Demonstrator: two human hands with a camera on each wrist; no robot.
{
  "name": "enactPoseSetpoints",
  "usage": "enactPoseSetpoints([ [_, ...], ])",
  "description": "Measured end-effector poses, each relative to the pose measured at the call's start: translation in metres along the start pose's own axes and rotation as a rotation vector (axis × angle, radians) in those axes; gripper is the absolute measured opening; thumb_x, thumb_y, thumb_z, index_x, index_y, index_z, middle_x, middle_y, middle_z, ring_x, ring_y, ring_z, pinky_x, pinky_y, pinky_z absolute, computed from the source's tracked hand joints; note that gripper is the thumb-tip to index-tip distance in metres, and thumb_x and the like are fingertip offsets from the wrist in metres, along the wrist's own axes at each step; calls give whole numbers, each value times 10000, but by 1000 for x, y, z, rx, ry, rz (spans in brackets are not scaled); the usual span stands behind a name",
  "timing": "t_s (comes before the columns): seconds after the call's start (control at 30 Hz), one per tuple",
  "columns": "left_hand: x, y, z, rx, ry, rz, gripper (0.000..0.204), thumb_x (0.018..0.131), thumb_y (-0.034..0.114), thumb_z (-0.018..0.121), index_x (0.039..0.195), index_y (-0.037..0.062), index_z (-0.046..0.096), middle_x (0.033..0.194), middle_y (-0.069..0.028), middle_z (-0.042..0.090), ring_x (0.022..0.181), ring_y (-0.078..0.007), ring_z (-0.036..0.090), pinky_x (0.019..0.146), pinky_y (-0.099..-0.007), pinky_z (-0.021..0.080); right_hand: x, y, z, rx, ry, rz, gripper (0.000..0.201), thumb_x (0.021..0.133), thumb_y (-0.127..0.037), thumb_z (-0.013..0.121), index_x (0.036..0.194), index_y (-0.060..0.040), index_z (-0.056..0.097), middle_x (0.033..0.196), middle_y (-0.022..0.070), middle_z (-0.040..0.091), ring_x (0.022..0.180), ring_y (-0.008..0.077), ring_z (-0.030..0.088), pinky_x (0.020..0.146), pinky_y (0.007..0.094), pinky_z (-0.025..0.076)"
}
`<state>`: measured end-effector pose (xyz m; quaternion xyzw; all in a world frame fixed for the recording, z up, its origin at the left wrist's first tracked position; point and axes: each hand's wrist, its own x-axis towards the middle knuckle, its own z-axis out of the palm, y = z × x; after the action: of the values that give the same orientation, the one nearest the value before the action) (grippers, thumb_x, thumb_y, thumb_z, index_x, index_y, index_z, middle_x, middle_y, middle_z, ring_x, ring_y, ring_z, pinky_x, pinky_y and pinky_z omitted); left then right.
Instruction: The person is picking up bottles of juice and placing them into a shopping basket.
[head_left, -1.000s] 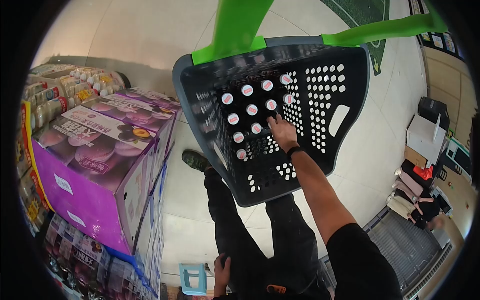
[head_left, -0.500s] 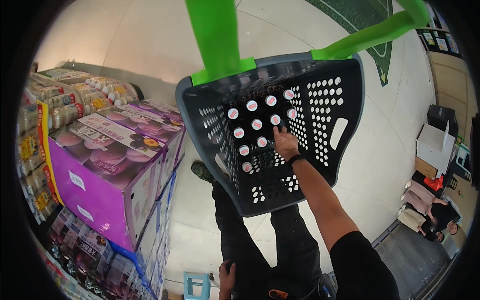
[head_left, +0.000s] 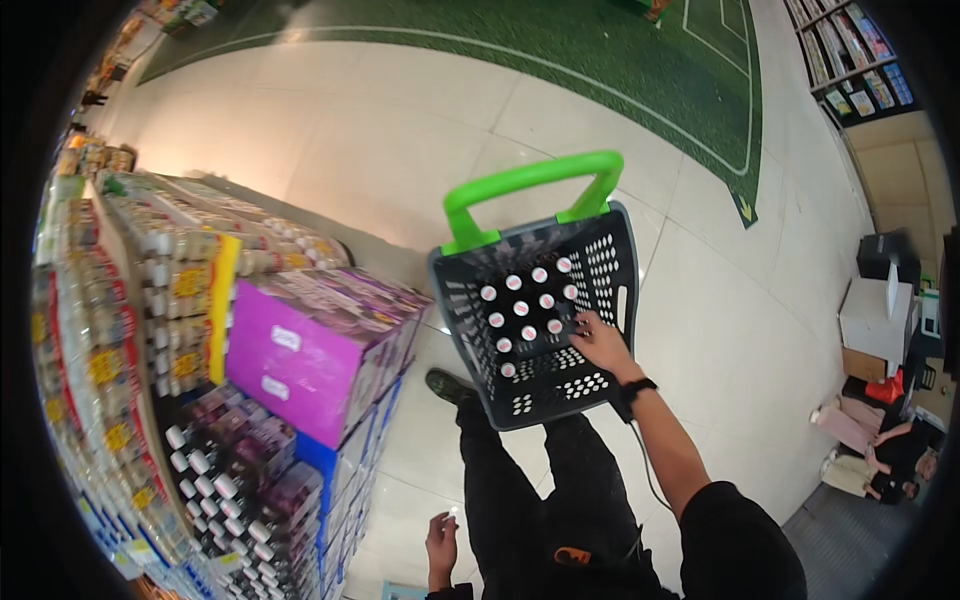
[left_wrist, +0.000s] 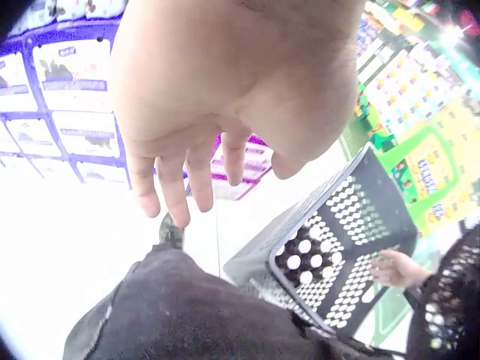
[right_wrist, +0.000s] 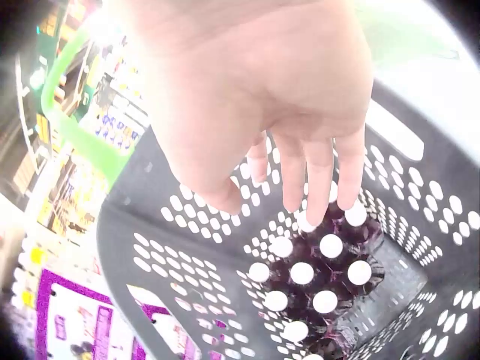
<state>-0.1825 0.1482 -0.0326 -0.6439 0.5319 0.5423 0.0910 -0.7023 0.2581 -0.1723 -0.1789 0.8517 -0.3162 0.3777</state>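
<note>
Several dark bottles (right_wrist: 301,272) with white caps stand upright in rows inside a dark grey shopping basket (head_left: 465,345), which has a green handle (head_left: 530,185). Red marks show on the caps in the head view. Over the basket's right side is my right hand (head_left: 603,345), fingers loosely bent and pointing down, close beside the nearest caps. Nothing is held in it in the right wrist view. My left hand (head_left: 441,548) hangs beside my left leg, fingers relaxed and apart, with nothing in the palm in the left wrist view (left_wrist: 240,90).
Purple cartons (head_left: 295,360) are stacked to the left, with shelves of packed bottles (head_left: 180,300) beside them. The basket is on pale floor tiles near my feet. A green mat (head_left: 600,60) lies ahead. People (head_left: 890,455) are at far right.
My right hand has drawn back from the bottles, and a cap it covered now shows. The head view has tilted up, so the basket looks smaller. The left hand still hangs down.
</note>
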Motion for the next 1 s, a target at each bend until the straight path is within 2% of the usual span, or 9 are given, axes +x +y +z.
enactPoseSetpoints([
  [0.1,-10,45,-33,64,226,308,305,971,221,624,1167,-12,626,961,-151,715,873,-197,691,762,-322,535,-48,-22,-51,199,113,-29,471,864,-232,725,1238,-40,512,977,169,714,836,243,720,735,352,563],
  [0.17,-23,89,-64,101,346,394,267,968,205,626,1110,-20,655,942,-147,721,850,-205,701,758,-324,540,-77,-41,-80,278,176,15,424,898,-188,698,1248,-46,507,982,139,715,815,191,704,706,315,556],
  [0.3,-58,174,-135,172,635,576,188,948,146,640,1022,-23,672,896,-140,712,802,-201,696,740,-316,537,-126,-79,-121,213,277,-61,379,926,-126,650,1265,-66,493,1040,151,700,872,200,701,727,316,560],
  [0.47,-73,224,-220,109,833,692,141,932,95,643,1025,-9,662,866,-109,697,770,-183,674,698,-317,532,-171,-126,-122,270,387,-105,375,938,-154,641,1265,-57,485,1004,125,694,765,145,637,681,280,514],
  [0.57,-71,248,-262,324,905,766,262,899,193,692,1066,-2,640,987,-154,689,839,-321,685,742,-393,537,-193,-146,-106,236,367,-149,395,940,-185,656,1273,-53,488,978,114,703,811,162,685,705,288,537],
  [0.63,-55,260,-279,517,900,751,385,877,267,706,1159,25,604,1087,-197,649,956,-394,648,793,-462,518,-201,-152,-87,316,347,-162,405,931,-209,670,1268,-54,506,949,115,716,819,184,709,704,315,556],
  [0.7,5,244,-308,729,825,866,487,873,338,696,1244,54,559,1140,-233,616,1040,-414,610,831,-501,502,-210,-165,-76,237,323,-176,437,886,-220,711,1248,-57,529,895,111,717,801,211,714,724,337,561],
  [0.83,47,252,-325,962,598,600,510,858,423,686,1176,44,562,1000,-265,659,937,-455,639,754,-537,519,-236,-189,-69,185,220,-114,479,879,-307,712,1236,-47,526,1035,171,709,907,298,712,810,393,558],
  [1.0,69,254,-323,1073,518,679,479,863,375,699,1149,37,515,850,-252,687,813,-451,669,686,-534,525,-271,-186,-55,148,263,-42,491,879,-333,705,1239,-45,534,1037,176,707,915,314,710,823,405,553],
])
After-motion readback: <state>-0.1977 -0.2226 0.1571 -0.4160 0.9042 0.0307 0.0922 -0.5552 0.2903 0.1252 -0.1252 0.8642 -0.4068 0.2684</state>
